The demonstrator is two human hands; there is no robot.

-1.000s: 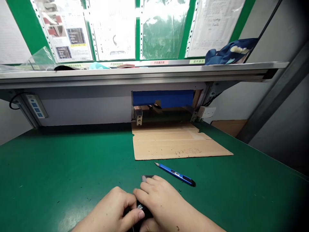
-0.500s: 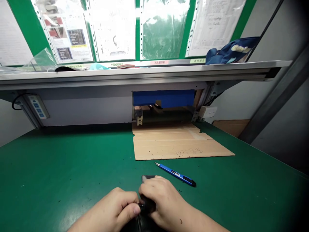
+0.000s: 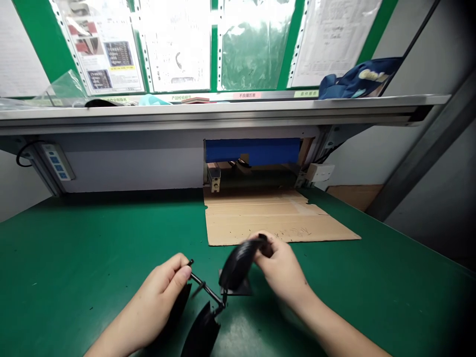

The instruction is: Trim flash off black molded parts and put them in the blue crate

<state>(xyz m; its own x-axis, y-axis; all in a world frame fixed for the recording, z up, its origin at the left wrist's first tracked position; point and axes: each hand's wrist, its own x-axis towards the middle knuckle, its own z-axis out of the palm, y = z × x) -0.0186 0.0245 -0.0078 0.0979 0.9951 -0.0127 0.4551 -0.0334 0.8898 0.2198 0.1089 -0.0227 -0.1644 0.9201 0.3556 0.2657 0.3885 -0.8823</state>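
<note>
My left hand (image 3: 163,287) is closed, pinching the end of a thin black rod (image 3: 203,287) that joins black curved parts; one curved part (image 3: 203,332) hangs below the rod near the bottom edge. My right hand (image 3: 282,270) is closed on a second black curved part (image 3: 240,263), blurred by motion, held just above the green table (image 3: 92,258). A small dark flat piece (image 3: 236,290) lies on the table under that part. The blue utility knife seen earlier is hidden behind my right hand.
A flat cardboard sheet (image 3: 267,220) lies beyond my hands, in front of a blue-topped opening (image 3: 253,151) under a metal shelf (image 3: 223,114). A power strip (image 3: 57,161) hangs at the left. Documents in sleeves and a dark blue cloth (image 3: 357,79) sit above the shelf.
My hands were pressed together over a black object near the bottom edge. They have moved apart and up, and the black parts are now spread out between them on the rod.
</note>
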